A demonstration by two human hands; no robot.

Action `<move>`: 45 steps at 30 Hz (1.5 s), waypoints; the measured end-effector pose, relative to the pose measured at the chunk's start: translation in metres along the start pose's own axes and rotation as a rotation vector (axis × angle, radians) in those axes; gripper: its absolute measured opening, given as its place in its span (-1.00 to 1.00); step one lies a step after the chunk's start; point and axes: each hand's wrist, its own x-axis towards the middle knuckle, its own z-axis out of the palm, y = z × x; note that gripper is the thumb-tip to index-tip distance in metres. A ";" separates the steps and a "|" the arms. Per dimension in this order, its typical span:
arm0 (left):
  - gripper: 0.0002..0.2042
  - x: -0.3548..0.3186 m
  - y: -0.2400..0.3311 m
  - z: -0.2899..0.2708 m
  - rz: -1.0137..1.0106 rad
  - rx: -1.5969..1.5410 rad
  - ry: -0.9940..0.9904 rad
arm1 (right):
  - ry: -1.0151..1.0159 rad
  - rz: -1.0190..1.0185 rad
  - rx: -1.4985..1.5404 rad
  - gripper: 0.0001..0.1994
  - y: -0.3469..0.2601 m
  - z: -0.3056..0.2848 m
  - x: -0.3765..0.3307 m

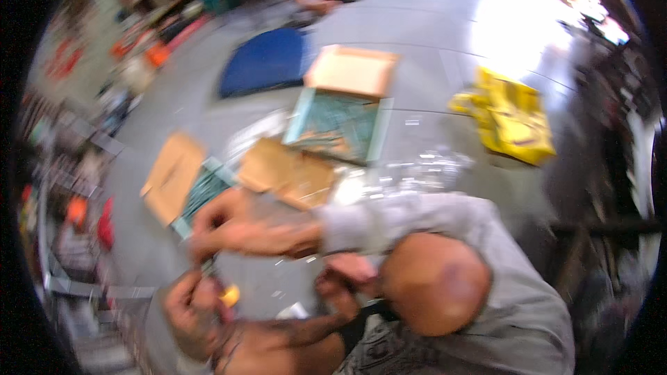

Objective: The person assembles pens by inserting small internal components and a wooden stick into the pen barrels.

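My right hand [240, 229] reaches in from the right in a light grey sleeve, its fingers pinched together at the left. Just below it is my left hand [192, 309], fingers curled. Whatever lies between the fingertips is too blurred to name. A small yellow-orange piece [230, 296] shows beside my left hand. Right behind my right hand stands an open cardboard box [174, 175] with teal packing inside. Farther back, a second open box [351, 73] has teal walls and small parts in clear bags. A brown cardboard sheet [285, 167] lies between the boxes.
Crumpled clear plastic [424, 172] lies on the grey tiled floor [417, 24]. Farther off are a dark blue pad [265, 62] and a yellow bag [514, 117]. Another person's feet [326, 1] show at the top. Cluttered shelves [69, 187] line the left.
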 end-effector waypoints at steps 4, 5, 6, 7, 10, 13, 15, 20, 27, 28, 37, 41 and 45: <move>-0.65 0.000 -0.042 -0.013 0.058 0.056 -0.194 | 0.074 -0.187 0.129 -0.84 0.013 0.001 -0.010; -0.70 -0.012 -0.005 0.008 0.076 0.081 -0.228 | 0.142 -0.235 0.201 -0.82 0.016 0.001 -0.010; -0.74 -0.017 0.032 0.036 0.105 0.100 -0.320 | 0.270 -0.279 0.267 -0.79 0.018 -0.010 -0.024; -0.74 -0.019 0.036 0.037 0.053 0.029 -0.360 | 0.338 -0.378 0.306 -0.78 0.017 -0.018 -0.022; -0.72 -0.002 0.024 0.015 0.007 -0.216 -0.287 | 0.464 -0.553 0.414 -0.77 0.014 -0.027 0.004; -0.71 0.035 -0.015 -0.013 0.190 -0.502 -0.073 | 0.431 -0.531 0.425 -0.81 0.013 -0.026 0.003; -0.63 0.082 -0.055 -0.058 0.297 -0.648 -0.182 | 0.328 -0.534 0.432 -0.83 0.013 -0.021 0.003; -0.56 0.106 -0.020 0.022 0.360 -0.227 0.089 | 0.402 -0.758 0.425 -0.86 0.019 -0.012 0.021; -0.47 0.128 -0.059 0.011 0.277 -0.245 0.045 | 0.522 -0.708 0.287 -0.68 -0.003 -0.029 -0.010; -0.46 0.127 -0.059 0.012 0.247 -0.277 0.046 | 0.506 -0.698 0.291 -0.66 0.000 -0.033 -0.009; -0.58 0.108 -0.026 0.036 0.213 -0.448 0.238 | 0.315 -0.609 0.475 -0.57 0.031 -0.053 0.001; -0.51 0.119 -0.055 -0.008 0.359 -0.515 -0.059 | 0.310 -0.525 0.416 -0.58 0.075 -0.036 -0.027; -0.79 0.094 -0.048 0.008 0.137 -0.800 -0.136 | 0.251 -0.163 -0.194 -0.71 0.206 -0.054 -0.111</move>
